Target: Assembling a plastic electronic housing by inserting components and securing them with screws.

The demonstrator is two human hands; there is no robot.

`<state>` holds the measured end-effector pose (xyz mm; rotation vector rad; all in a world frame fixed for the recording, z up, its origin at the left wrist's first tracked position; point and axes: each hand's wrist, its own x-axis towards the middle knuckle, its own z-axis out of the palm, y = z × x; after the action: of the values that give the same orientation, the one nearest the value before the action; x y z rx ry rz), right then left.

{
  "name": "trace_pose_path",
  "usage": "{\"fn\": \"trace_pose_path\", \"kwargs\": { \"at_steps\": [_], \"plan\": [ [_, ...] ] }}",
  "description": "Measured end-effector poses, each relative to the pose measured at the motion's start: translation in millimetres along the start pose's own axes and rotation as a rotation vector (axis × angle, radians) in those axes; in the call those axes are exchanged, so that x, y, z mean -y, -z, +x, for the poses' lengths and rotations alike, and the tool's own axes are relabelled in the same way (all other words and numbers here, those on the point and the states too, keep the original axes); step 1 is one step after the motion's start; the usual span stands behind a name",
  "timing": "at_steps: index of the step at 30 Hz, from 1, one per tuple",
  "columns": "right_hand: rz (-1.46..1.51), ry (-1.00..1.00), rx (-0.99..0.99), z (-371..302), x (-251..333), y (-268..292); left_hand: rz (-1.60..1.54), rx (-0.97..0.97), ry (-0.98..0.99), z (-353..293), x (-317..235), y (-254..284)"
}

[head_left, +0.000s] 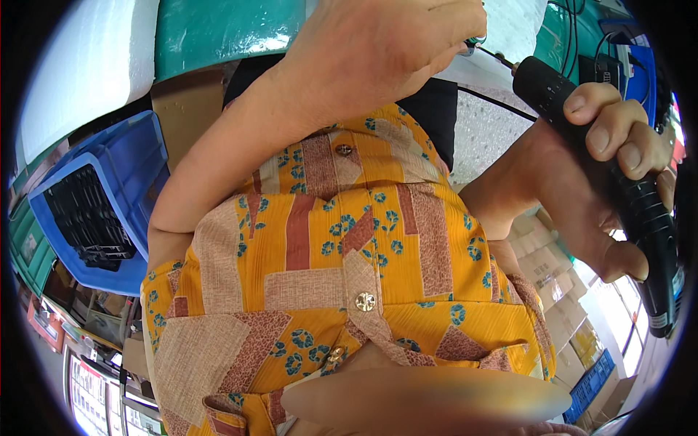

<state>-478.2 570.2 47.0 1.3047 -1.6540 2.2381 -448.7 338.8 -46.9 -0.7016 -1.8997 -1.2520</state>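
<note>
A black electric screwdriver (556, 94) is wrapped in the fingers of my right hand (582, 178), at the right. Its thin bit (498, 57) points up and left toward my left hand (371, 54). The left hand reaches across to the top middle, knuckles up and fingers curled. At its fingertips a small shiny piece (472, 45) shows beside the bit's tip. Most of that piece is hidden by the fingers, so its kind and whether the bit touches it cannot be made out.
A glossy green surface (225, 36) and white foam sheets (94, 80) lie at the far side. On the left stands a blue bin (134, 163) holding black parts (87, 214). A black cable (502, 102) runs below the screwdriver bit. Cardboard boxes (542, 254) are low on the right.
</note>
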Motion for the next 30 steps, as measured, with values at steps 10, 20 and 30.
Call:
{"fn": "trace_pose_path", "kwargs": {
  "at_steps": [10, 20, 30],
  "plan": [
    [-0.075, -0.017, -0.071, -4, -5, -39, 0.023, 0.014, 0.052, 0, -2, 9],
    [-0.031, 0.018, -0.019, -8, 6, -51, -0.002, 0.024, 0.07, -4, -26, 8],
    [0.362, -0.174, -0.197, 4, -13, -21, -0.007, 0.113, 0.094, 1, -16, 19]
  ]
}}
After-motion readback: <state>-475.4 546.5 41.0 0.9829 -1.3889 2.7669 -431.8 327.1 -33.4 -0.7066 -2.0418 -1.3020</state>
